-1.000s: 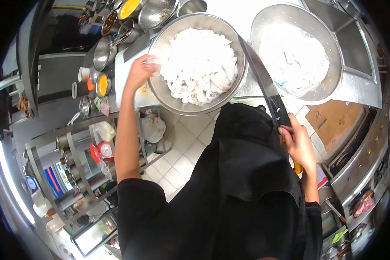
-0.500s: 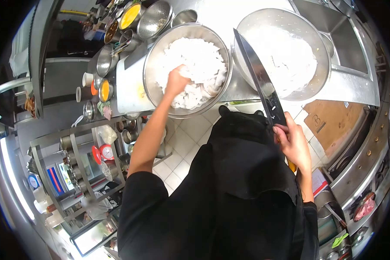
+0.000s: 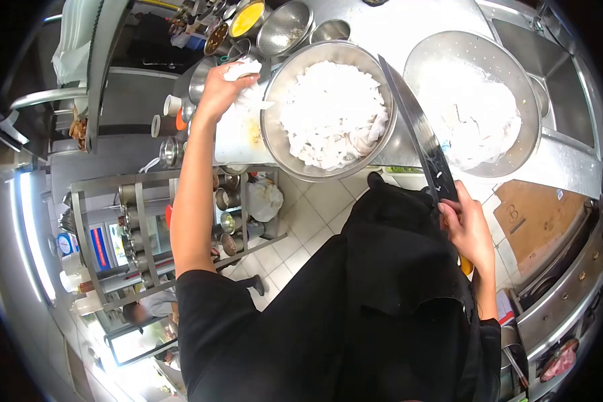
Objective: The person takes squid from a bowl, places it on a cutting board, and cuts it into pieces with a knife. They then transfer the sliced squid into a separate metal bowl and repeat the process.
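Observation:
My left hand (image 3: 220, 90) grips some white food pieces (image 3: 246, 70) above the white cutting board (image 3: 233, 137), left of a metal bowl. That bowl (image 3: 271, 134) is heaped with chopped white pieces (image 3: 331, 110). In my right hand (image 3: 467, 224) is a large knife (image 3: 419, 124), its blade pointing up and to the left, between the bowl and a perforated metal colander. More white food (image 3: 472, 117) lies inside the colander (image 3: 526, 74). My right fingers are wrapped at the handle end, and bits of white food stick to the blade.
Metal bowls (image 3: 285, 28) and a container of yellow liquid (image 3: 248, 18) stand at the back left. A sink (image 3: 569, 87) is at the right. Below are a metal shelf rack (image 3: 174, 175) and a cardboard sheet (image 3: 543, 221). Another person (image 3: 155, 305) appears at lower left.
My left hand has come out of the metal bowl and moved left over the board, now with white pieces in it. The right hand still holds the knife. The view has shifted.

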A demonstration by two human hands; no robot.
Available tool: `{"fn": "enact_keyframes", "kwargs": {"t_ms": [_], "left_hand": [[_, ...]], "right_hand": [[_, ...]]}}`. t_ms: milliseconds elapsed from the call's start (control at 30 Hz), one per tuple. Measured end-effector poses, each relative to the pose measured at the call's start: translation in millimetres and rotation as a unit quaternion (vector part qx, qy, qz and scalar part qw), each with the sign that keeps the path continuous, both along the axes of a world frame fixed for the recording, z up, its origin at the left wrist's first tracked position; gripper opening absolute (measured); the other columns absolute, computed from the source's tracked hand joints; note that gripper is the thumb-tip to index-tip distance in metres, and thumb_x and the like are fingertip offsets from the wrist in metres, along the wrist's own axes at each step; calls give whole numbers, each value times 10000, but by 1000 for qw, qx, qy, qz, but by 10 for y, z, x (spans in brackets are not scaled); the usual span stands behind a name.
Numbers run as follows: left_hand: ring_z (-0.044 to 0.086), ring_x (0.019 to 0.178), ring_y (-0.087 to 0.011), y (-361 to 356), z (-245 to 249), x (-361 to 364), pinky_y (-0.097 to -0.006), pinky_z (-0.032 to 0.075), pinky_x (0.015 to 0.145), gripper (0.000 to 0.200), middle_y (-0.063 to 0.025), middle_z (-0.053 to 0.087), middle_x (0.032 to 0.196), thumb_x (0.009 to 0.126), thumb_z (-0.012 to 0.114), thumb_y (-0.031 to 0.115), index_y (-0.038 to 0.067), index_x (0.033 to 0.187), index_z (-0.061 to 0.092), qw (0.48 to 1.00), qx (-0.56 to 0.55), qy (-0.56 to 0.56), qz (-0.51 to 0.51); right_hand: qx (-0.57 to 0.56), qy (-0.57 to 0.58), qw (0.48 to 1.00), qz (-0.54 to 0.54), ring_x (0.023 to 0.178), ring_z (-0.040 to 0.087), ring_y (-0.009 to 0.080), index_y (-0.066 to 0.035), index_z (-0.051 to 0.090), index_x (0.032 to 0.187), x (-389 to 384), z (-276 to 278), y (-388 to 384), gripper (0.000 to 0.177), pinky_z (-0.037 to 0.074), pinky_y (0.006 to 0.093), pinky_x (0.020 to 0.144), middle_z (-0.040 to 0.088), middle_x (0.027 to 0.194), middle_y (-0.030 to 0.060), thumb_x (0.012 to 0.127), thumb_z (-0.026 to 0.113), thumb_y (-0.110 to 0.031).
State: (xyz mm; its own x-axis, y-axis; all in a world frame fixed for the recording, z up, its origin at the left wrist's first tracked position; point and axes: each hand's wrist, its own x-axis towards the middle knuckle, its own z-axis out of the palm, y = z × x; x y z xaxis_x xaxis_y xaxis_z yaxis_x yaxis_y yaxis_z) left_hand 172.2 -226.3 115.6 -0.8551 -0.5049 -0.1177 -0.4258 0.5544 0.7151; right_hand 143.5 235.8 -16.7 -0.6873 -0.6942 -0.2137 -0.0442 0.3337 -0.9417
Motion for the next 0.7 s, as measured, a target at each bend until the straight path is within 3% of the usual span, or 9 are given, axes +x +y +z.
{"fn": "enact_keyframes", "kwargs": {"t_ms": [133,200,300,433,500,633,700], "left_hand": [[621,753,-105,91,150,-54,-261,492,710,167,-39,690,872,781,704,46,-12,936,687,1000,22,-4,6],[632,768,-111,44,167,-64,-257,501,727,184,-37,689,883,789,690,29,-20,965,676,1000,11,-6,-11],[628,834,-126,-57,149,-80,-251,468,803,284,-58,680,924,799,627,6,-21,1081,648,993,-57,32,-95],[629,836,-128,49,254,-107,-262,463,817,249,-72,683,923,821,613,10,-10,1067,652,998,-43,-7,-34],[644,710,-116,128,301,-113,-245,523,699,128,-73,677,838,836,648,19,-26,956,654,998,68,17,2],[631,660,-109,79,279,-123,-255,527,659,95,-64,671,795,863,634,51,-18,925,652,998,48,30,21],[561,632,-99,128,313,-131,-238,445,647,104,-23,629,737,884,605,101,21,927,655,997,68,25,27]], "right_hand": [[-8,-4,1000,-2,480,468,84,47,351,1336,-28,88,-39,459,385,228,442,530,595,61,917,530,-14],[38,-27,999,-9,858,620,438,52,437,1203,-53,195,-59,363,487,427,753,651,893,267,868,550,-28],[28,-29,999,-9,858,619,439,51,438,1200,-66,187,-74,361,487,435,752,650,897,267,866,552,-26],[15,-20,1000,-15,858,616,442,50,439,1193,-62,132,-91,354,486,441,750,650,896,266,865,551,-21],[11,-24,1000,-1,857,614,444,50,439,1179,-78,157,-115,340,486,444,745,650,893,266,864,547,-15],[9,-16,1000,4,857,611,445,50,441,1165,-88,155,-140,327,486,444,742,651,891,263,861,546,-10],[-19,18,1000,8,534,531,144,77,405,1212,-87,118,-144,335,495,264,607,527,586,108,899,518,39]]}}
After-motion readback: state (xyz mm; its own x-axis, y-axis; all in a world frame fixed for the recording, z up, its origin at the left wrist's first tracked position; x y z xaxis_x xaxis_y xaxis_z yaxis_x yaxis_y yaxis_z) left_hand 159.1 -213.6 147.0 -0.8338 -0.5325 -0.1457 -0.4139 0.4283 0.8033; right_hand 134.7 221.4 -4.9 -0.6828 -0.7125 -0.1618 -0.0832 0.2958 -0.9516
